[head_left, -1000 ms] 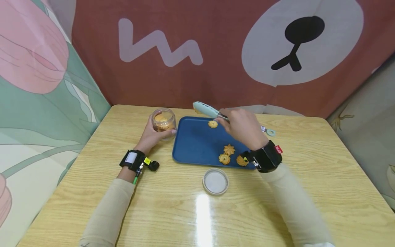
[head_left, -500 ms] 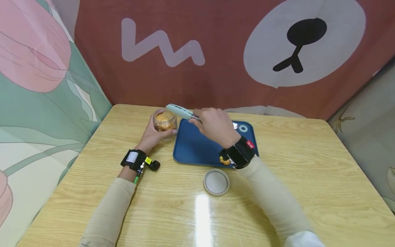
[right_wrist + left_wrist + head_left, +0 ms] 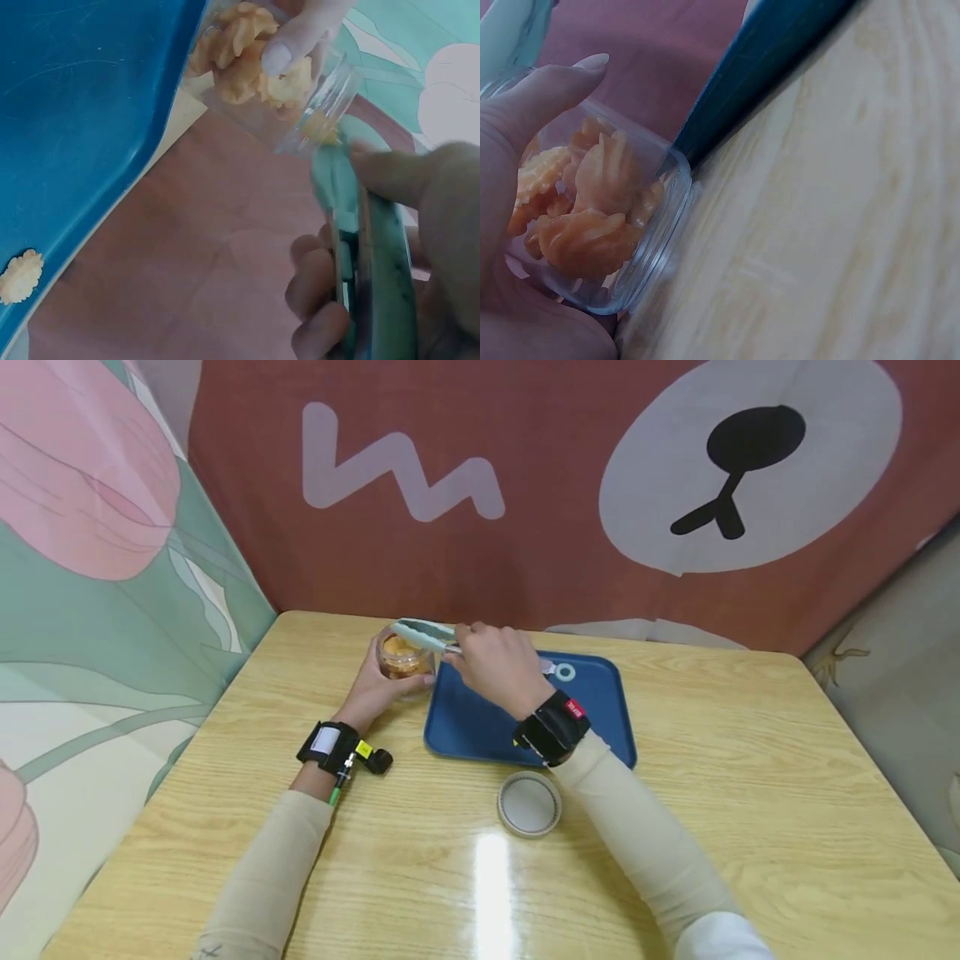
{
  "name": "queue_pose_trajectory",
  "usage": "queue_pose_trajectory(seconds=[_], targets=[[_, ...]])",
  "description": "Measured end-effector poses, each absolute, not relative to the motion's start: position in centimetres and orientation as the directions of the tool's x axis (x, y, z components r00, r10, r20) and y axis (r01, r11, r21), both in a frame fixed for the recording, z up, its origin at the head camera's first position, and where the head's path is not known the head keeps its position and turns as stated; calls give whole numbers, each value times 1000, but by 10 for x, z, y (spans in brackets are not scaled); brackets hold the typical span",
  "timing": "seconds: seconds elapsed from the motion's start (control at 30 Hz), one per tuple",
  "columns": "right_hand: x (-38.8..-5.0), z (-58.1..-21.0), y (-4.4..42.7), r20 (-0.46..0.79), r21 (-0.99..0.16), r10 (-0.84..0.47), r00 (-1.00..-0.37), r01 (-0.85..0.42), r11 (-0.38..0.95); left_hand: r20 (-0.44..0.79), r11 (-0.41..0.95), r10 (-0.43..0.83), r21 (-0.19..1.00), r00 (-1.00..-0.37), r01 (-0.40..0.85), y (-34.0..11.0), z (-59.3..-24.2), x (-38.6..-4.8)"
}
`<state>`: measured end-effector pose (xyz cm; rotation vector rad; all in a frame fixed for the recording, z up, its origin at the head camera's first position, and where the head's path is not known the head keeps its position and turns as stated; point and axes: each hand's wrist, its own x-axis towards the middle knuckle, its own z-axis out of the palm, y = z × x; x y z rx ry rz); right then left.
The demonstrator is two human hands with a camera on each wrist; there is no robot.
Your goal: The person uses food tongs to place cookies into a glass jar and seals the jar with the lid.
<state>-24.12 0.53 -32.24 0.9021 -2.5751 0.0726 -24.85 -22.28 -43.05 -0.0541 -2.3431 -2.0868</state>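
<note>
My left hand (image 3: 373, 689) is wrapped around a clear jar (image 3: 676, 187) of golden cookies (image 3: 589, 244), its thumb across the side. My right hand (image 3: 498, 667) grips light green tongs (image 3: 423, 635), whose tips are over the jar's mouth. In the right wrist view the tong tips (image 3: 334, 169) are close together at the rim, beside a bit of cookie (image 3: 321, 127); whether they hold it I cannot tell. The blue tray (image 3: 468, 727) lies right of the jar, and one cookie (image 3: 21, 277) shows near its edge.
A round lid (image 3: 529, 803) lies on the wooden table (image 3: 405, 843) in front of the tray. A light green ring (image 3: 565, 672) shows at the tray's back, behind my right wrist. A printed cloth (image 3: 390, 552) hangs behind the table.
My right hand has moved left with the tongs, from above the tray to the jar's mouth. The left hand and the jar have stayed nearly in place.
</note>
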Motion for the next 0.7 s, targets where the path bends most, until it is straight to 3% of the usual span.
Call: queue_pose_trajectory(seconds=[0.13, 0.7], targets=[[-238, -320, 6, 371, 110, -581, -724, -587, 802, 41, 111, 23, 993, -999, 43, -223, -430, -248], [-240, -316, 46, 381, 13, -515, -768, -552, 834, 25, 154, 27, 988, -999, 29, -224, -430, -249]])
